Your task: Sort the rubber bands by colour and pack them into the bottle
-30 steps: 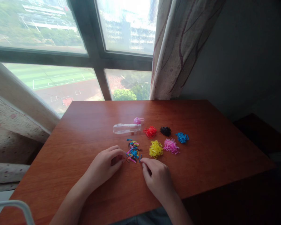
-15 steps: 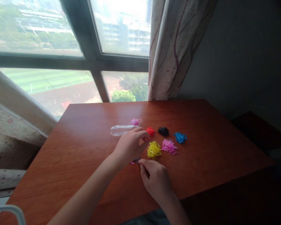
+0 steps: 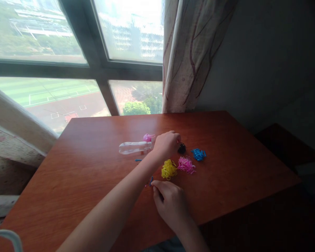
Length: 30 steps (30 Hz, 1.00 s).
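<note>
My left hand (image 3: pixel 166 144) reaches across the wooden table (image 3: pixel 94 182), its fingers curled over the spot where the red bands lie, beside the black pile (image 3: pixel 182 148). What it holds is hidden. My right hand (image 3: pixel 170 203) rests near the table's front, fingertips pinched at the mixed bands (image 3: pixel 150 182), mostly covered by my left forearm. Sorted piles of small rubber bands lie between the hands: yellow (image 3: pixel 169 169), pink (image 3: pixel 186 165), blue (image 3: pixel 198 154).
A clear plastic bottle (image 3: pixel 132 147) lies on its side left of my left hand, with a pink cap (image 3: pixel 147 137) beside it. A window and a curtain (image 3: pixel 189 52) stand behind the table. A dark ledge sits at the right.
My left hand has moved from the mixed bands forward and right to the red pile, now covering it. My right hand has stayed by the mixed bands. The view has shifted slightly.
</note>
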Available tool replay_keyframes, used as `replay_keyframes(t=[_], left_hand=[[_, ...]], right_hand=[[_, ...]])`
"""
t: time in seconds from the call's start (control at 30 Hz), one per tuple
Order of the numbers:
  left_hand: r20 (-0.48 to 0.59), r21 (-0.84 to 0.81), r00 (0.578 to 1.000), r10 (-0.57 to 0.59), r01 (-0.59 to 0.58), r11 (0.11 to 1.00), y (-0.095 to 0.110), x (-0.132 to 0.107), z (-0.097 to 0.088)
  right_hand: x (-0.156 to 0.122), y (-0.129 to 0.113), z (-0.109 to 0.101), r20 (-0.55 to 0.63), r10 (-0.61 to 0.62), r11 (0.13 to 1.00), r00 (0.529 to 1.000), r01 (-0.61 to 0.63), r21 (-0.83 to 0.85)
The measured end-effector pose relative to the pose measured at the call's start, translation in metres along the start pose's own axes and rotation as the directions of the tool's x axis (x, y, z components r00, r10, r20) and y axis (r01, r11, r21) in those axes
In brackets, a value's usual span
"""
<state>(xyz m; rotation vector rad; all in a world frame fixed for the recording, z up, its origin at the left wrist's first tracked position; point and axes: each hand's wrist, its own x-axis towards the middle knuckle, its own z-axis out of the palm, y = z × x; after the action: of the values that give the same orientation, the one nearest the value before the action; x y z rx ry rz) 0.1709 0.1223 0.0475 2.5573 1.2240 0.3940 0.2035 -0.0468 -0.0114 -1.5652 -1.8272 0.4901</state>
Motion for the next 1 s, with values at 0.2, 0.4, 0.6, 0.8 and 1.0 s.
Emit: replay_keyframes(t=[0.2, 0.4, 0.6, 0.8, 1.0], left_hand=[[0.010, 0.029, 1.000, -0.025, 0.024, 0.999, -0.003, -0.006, -0.003], [0.003, 0.038, 0.999, -0.053, 0.052, 0.998, -0.015, -0.042, -0.025], [0.016, 0.025, 0.994, -0.105, 0.104, 0.994, -0.038, -0.099, -0.044], [0.014, -0.029, 0.980, -0.197, 0.198, 0.980, -0.065, -0.153, -0.039], [-0.017, -0.040, 0.964, -0.265, 0.264, 0.964, -0.081, -0.186, -0.026]], right_hand=[[0.000, 0.000, 0.000, 0.001, 0.001, 1.000, 1.000, -0.001, 0.004], [0.001, 0.001, 0.000, -0.006, -0.010, 1.000, 1.000, 0.010, -0.009], [0.000, -0.001, 0.000, -0.011, -0.017, 1.000, 1.000, 0.017, -0.010], [-0.002, -0.004, 0.001, 0.002, -0.002, 0.998, 1.000, 0.002, -0.062], [-0.001, -0.008, 0.001, -0.024, 0.045, 0.994, 0.999, -0.047, -0.099]])
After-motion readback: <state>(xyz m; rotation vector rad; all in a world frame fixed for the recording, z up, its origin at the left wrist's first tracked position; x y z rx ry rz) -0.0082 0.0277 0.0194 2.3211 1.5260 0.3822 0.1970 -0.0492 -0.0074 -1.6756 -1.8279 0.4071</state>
